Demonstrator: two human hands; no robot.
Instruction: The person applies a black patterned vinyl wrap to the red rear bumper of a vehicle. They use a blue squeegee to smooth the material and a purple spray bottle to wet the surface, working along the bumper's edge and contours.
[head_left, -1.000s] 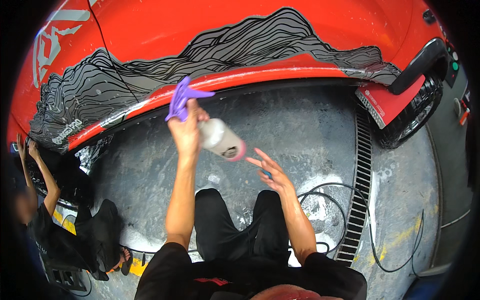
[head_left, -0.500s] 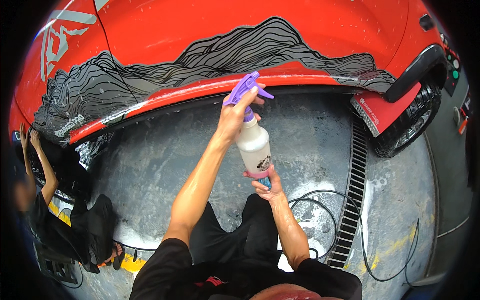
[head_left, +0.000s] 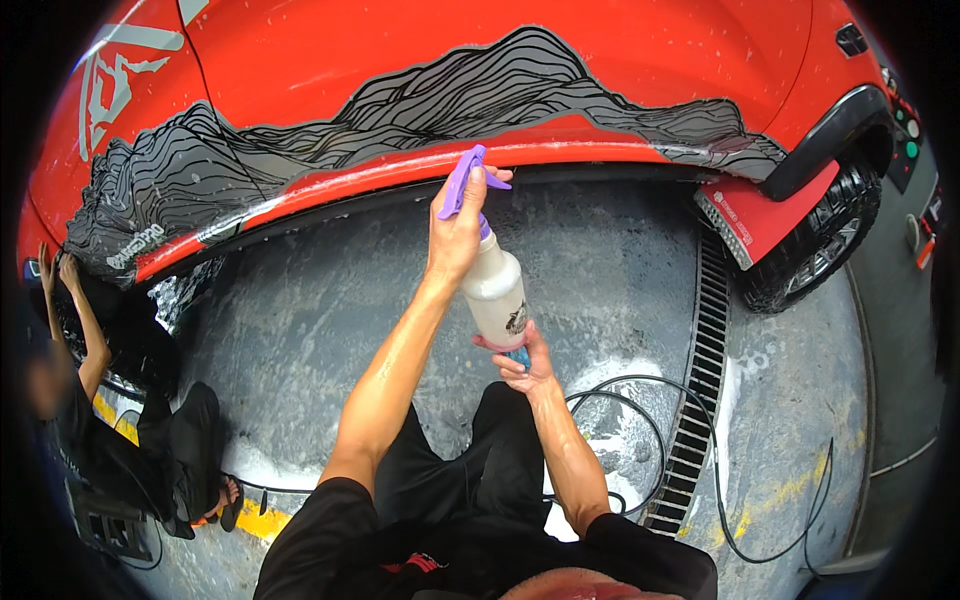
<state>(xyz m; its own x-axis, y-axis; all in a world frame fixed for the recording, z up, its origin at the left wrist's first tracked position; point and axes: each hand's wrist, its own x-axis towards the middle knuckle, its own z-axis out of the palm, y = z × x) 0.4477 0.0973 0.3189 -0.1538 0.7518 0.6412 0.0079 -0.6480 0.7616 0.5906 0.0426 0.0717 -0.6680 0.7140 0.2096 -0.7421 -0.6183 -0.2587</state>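
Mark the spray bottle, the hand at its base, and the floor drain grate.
spray bottle (head_left: 497, 293): head view, on its white body.
right hand (head_left: 525, 365): head view, on the back of the hand under the bottle.
drain grate (head_left: 700, 380): head view, on its dark slats.

The left hand (head_left: 455, 235) covers the neck of the spray bottle (head_left: 497, 295), and the right hand (head_left: 522, 362) hides its bottom and most of a small blue thing (head_left: 519, 355) under it. Left of the bottle, a crouching person (head_left: 120, 420) is blurry. The red car (head_left: 480, 90) runs off the top edge.
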